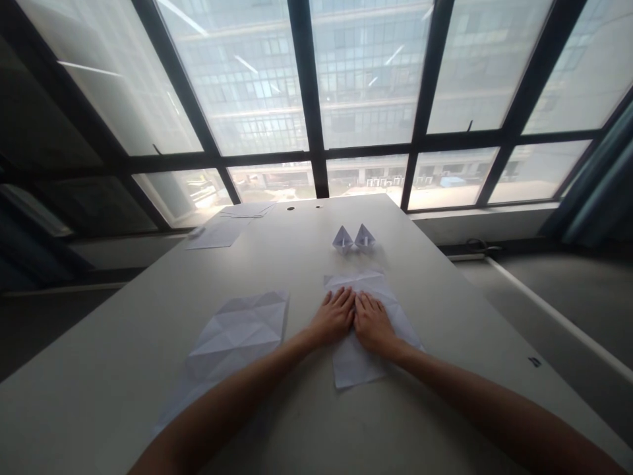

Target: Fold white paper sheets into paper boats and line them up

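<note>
Head view looks down along both bare forearms to a sheet of white paper [357, 369] lying slightly skewed on the grey table [123, 369], its far edge toward 12 o'clock. The left hand [333, 318] and the right hand [373, 323] lie side by side on the middle of that sheet, palms down, their inner edges touching, fingers pointing to 12 o'clock. Each grip is spread flat, fingers stretched out and close together. Neither closes on anything; both rest on the paper. Bare paper shows beyond the fingertips and again by the wrists at 6 o'clock.

At 9 o'clock from the hands, apart from the first sheet, a creased sheet [240, 333] marked with diagonal fold lines lies flat on the table. At 12 o'clock, past the far edge of the covered sheet, stand two small folded paper boats, the left boat [343, 239] and the right boat [364, 236], touching each other. Toward 10 o'clock, near the table's far corner, lie a loose page [220, 233] and, beyond it, a thin pile of pages [247, 210]. A wide window [366, 72] with dark frames rises beyond the table at 12 o'clock, and a curtain [593, 191] hangs at 2 o'clock.
</note>
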A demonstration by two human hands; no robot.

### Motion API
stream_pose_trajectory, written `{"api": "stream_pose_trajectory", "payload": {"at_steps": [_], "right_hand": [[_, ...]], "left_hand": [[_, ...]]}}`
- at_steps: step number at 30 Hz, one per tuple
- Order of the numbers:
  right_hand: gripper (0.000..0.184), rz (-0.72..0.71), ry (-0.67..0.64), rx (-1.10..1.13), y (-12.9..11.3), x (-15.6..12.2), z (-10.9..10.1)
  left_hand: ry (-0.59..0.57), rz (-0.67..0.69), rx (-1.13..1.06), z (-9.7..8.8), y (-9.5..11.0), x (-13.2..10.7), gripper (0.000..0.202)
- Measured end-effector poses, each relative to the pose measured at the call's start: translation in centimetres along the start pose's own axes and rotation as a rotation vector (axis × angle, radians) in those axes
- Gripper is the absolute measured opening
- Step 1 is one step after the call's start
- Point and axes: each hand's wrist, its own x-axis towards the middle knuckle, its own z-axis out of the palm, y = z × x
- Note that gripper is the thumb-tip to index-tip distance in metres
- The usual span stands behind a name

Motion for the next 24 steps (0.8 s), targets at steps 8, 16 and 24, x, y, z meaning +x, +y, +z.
{"api": "stream_pose_trajectory", "payload": {"at_steps": [8,16,24], "right_hand": [[0.058,-0.109,-0.092,0.038,2.0,1.6,-1.1],[0.061,0.013,-0.107,-0.069,5.7,2.1,-1.1],[0.058,0.189,0.026,-0.154,8.6,2.4,-1.2]], "left_hand": [[-0.012,0.082,-0.006,-0.7,-0.9,-0.8,0.061],[-0.024,0.088,0.008,-0.8,-1.0,-0.9,0.061],[-0.033,0.088,-0.038,-1.1,-1.1,-0.7,0.06]]}}
